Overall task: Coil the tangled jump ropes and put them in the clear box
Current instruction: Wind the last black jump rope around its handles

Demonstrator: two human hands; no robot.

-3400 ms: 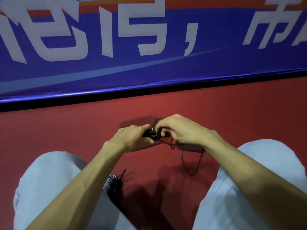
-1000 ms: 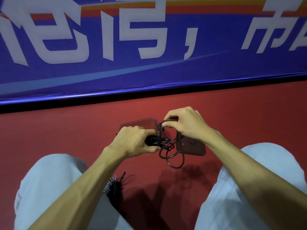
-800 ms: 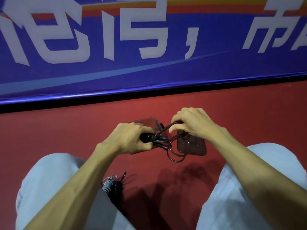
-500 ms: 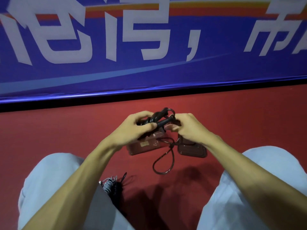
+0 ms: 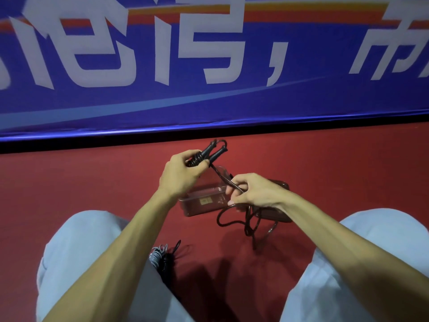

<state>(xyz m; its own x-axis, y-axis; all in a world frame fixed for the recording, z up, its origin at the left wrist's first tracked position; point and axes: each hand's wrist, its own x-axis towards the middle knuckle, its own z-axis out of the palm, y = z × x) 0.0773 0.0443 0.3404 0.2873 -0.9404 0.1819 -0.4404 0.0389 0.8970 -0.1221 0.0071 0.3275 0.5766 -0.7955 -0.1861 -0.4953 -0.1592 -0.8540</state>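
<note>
The handles (image 5: 210,154) are gripped by the left hand (image 5: 183,176), loose cord (image 5: 221,176) pinched by the right hand (image 5: 256,191) — coiling unfinished, clear box (image 5: 204,202) unfilled.

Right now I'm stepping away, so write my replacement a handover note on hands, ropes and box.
Left hand grips the black jump rope's two handles, a few turns wound round them.
Right hand pinches its dark cord; the rest hangs loose.
Clear plastic box sits on the red floor, seemingly empty.
A grey-and-black bundled rope lies by the left knee.
To do: finish winding, box both.
</note>
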